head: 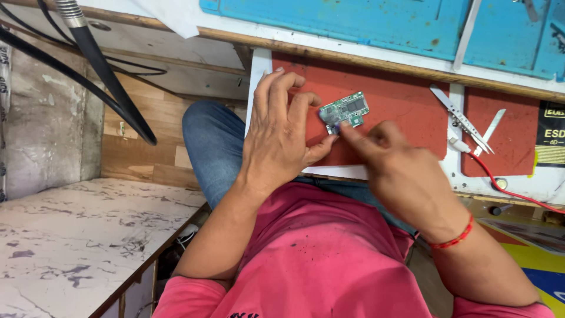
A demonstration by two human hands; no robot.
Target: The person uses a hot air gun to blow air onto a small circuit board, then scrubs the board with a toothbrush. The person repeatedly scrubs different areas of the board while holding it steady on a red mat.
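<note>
On the red rubber mat [406, 112] of the tabletop, a small green rectangular circuit board [345, 110], long axis slanting up to the right, is being pinched at its near-left corner by the left hand [281, 132] and touched by the right hand [395, 162], index fingertip extended.

Metal tweezers [462, 121] and a red wire [511, 189] lie near a black hose [109, 79].

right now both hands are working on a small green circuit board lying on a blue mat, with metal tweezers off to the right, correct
Not quite: the mat is red, not blue. The head view shows the left hand and right hand on the small green circuit board there, with the metal tweezers off to the right.
</note>
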